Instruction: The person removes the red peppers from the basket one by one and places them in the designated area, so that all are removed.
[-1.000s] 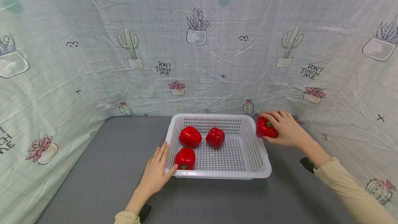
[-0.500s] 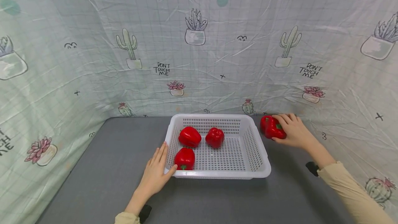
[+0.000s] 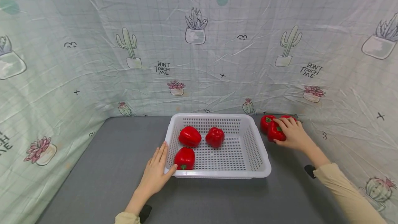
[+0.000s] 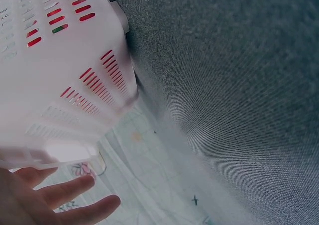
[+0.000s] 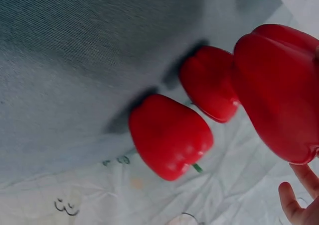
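Nearest you, your left hand (image 3: 154, 175) lies flat on the grey counter (image 3: 109, 168), fingers straight and relaxed, its fingertips touching the near-left corner of the white slotted basket (image 3: 258, 163); it grips nothing. In the left wrist view the same basket (image 4: 60, 80) fills the upper left, red showing through its slots, with your fingers (image 4: 65, 192) spread just below its rim.

Inside the basket sit three red peppers. The closest pepper (image 3: 185, 158) rests at the basket's 7 o'clock corner, just beside your left fingertips but parted from them by the wall. Farther in, a second pepper (image 3: 190, 136) lies at about 10 o'clock, and a third pepper (image 3: 215, 137) stands near the middle, slightly toward 12 o'clock.

Outside the basket, at its 2 o'clock, your right hand (image 3: 293, 136) curls over the top and side of a red pepper (image 3: 274, 132), grasping it as it sits on or just above the counter; I cannot tell which. The right wrist view shows that held pepper (image 5: 279, 90) large at the right edge, a fingertip (image 5: 289, 202) below it.

Farthest off, two more peppers lie by the cactus-print cloth (image 3: 199, 44): one loose pepper (image 5: 170, 135) and another loose pepper (image 5: 209, 83) close behind the held one.
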`<state>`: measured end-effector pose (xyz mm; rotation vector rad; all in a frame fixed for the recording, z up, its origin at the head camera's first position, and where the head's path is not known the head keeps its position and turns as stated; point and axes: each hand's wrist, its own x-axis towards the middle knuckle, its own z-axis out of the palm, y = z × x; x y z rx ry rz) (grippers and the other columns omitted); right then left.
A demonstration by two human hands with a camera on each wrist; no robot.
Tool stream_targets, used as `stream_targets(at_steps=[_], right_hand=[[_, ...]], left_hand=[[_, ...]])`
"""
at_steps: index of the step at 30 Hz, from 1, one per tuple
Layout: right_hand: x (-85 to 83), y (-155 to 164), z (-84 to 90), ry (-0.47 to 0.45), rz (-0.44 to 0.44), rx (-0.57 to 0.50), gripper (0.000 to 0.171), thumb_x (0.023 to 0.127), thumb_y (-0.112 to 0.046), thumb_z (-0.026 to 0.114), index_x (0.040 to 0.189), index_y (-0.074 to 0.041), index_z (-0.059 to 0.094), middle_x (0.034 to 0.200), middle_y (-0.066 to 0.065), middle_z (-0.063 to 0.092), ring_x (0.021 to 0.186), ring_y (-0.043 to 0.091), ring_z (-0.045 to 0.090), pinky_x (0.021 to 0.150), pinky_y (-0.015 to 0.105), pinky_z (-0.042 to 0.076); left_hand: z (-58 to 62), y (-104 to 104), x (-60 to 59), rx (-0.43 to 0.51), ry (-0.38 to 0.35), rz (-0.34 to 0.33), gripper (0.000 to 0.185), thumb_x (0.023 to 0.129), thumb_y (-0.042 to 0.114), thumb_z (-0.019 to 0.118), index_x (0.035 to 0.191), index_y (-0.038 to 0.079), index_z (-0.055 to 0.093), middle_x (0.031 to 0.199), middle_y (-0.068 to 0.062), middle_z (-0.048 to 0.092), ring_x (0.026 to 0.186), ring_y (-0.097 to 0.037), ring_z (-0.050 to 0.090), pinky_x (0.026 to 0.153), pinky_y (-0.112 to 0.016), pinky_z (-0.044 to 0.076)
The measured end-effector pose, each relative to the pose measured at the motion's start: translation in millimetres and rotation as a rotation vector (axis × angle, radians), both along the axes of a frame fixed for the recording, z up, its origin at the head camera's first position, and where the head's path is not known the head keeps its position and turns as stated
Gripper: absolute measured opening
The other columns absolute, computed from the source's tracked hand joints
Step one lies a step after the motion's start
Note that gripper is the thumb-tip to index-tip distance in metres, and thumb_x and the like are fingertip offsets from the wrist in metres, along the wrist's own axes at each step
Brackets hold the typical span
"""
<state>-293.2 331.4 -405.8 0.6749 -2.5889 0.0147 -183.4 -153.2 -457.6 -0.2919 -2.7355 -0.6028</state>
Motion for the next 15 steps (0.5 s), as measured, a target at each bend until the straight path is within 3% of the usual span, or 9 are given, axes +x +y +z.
stream_targets(at_steps=[15], right_hand=[[-8.7,9,-25.8,-0.046,-0.029,0.016,0.075,0.06,-0.032,0.076,0.122,-0.003,0.045,0.115,0.02,0.049,0.104,0.041,0.04,0.076,0.054,0.034]], left_hand=[[-2.0,-2,0.0,0.014,0.021,-0.023,0.078,0.079,0.041,0.058,0.141,0.007,0.024,0.148,-0.009,0.024,0.13,-0.038,0.029,0.092,-0.063,0.034]])
